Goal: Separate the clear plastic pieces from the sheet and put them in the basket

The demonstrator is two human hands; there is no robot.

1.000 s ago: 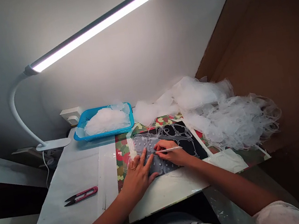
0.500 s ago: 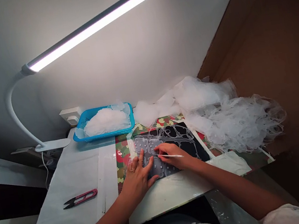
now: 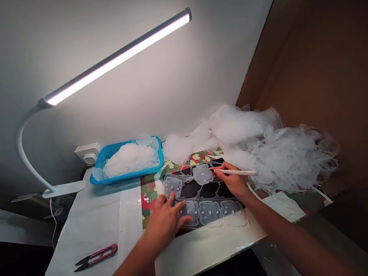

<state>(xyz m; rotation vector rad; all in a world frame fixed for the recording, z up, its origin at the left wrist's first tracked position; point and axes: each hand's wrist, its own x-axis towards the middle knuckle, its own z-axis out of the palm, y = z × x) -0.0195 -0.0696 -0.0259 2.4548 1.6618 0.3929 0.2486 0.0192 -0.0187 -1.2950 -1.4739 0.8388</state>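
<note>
right hand pinching a thin white stylus beside a clear square moulded plastic piece

the clear square moulded plastic piece is sitting on a black sheet at lower centre, just left of the stylus tip, so the right hand is the nearer one. the stylus is clenched between fingers, its long axis lying nearly level and its tip pointing left. the left hand is spread open, gripping nothing, its fingertips resting on a row of clear moulded pieces along the sheet's lower edge. a heap of clear plastic film is lying just right of the right hand. whether the tip is touching the clear piece is hard to make out, and the left palm is hiding part of the sheet's lower left.
</note>
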